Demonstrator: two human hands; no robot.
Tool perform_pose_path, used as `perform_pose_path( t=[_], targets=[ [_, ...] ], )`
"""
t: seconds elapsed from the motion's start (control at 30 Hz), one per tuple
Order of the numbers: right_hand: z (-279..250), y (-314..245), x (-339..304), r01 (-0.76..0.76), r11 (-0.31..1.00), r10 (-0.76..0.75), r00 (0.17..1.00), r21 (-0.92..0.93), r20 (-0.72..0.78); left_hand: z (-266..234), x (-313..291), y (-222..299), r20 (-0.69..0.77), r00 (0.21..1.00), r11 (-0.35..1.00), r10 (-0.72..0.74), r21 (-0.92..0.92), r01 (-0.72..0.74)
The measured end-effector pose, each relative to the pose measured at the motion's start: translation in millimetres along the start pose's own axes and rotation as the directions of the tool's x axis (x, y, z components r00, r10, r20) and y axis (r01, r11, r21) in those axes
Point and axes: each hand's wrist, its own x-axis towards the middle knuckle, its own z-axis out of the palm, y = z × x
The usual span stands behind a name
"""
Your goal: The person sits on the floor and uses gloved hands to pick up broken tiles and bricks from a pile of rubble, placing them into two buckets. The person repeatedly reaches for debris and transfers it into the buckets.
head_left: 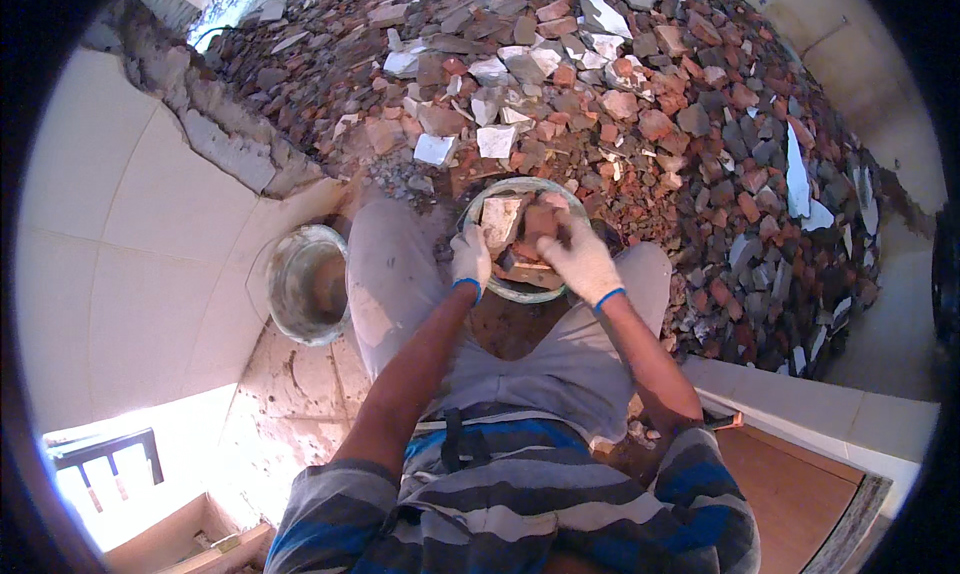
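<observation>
Rubble heap [720,144] beyond full bucket [525,296], left hand [472,256] by pale chunk [499,222], right hand [584,261] by brick [539,221], grips unclear.

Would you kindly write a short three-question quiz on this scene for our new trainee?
1. Fill in the blank: the left hand and the right hand are gloved, with ____ cuffs.
2. True or false: the bucket under these hands is empty.
3. Choose one. The second bucket is:
A) on top of the rubble heap
B) beyond the right knee
C) to the left of the left leg

Key:
1. Blue.
2. False; it holds rubble, including a reddish brick piece and a pale-faced chunk.
3. C.
</observation>
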Motion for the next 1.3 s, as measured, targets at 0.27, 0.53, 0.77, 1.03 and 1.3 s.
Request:
perform_pose_path(
  t=[0.27,0.53,0.77,1.03,1.3],
  targets=[
    [19.4,51.3,22.8,-0.092,0.938,0.049,0.989,-0.333,-0.137,-10.0,-5.6,7.2,-0.038,0.988,0.983,0.148,0.117,-0.143],
    [16.0,39.5,26.1,0.009,0.962,-0.108,0.932,-0.273,-0.347,-16.1,-40.7,46.7,0.087,0.812,0.746,0.578,0.348,-0.568],
    [36.4,-4.7,10.8,-0.164,0.763,0.095,0.985,0.626,0.142,-36.7,-111.1,99.9,0.163,0.707,0.725,0.688,-0.103,-0.682],
    [31.0,12.2,14.5,-0.355,0.339,0.291,0.920,0.871,0.262,-215.1,-38.6,119.1,-0.477,0.568,0.739,0.671,0.367,-0.564],
    [18.4,19.4,11.0,-0.350,0.445,0.329,0.920,0.824,0.213,-380.9,-22.1,-65.9,-0.886,0.431,0.846,0.173,0.357,0.396]
  ],
)
